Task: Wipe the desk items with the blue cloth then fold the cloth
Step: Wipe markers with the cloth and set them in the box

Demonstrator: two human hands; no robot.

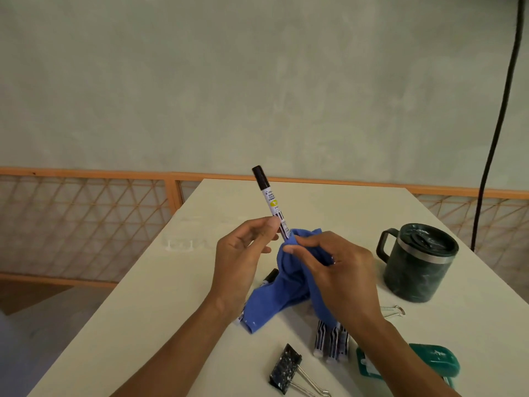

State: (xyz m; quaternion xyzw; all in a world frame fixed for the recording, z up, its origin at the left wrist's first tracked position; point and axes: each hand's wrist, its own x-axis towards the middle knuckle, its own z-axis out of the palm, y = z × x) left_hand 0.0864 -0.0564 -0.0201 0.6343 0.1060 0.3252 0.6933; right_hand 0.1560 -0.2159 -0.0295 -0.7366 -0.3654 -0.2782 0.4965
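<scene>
The left hand (240,253) pinches the marker (270,202) at mid-barrel, cap end up and tilted left, above the counter (171,296). The right hand (337,270) grips the cloth (286,287), bunched around the marker's lower end. The cloth's tail hangs to the counter, near a mug (415,267) and a binder clip (284,368).
</scene>
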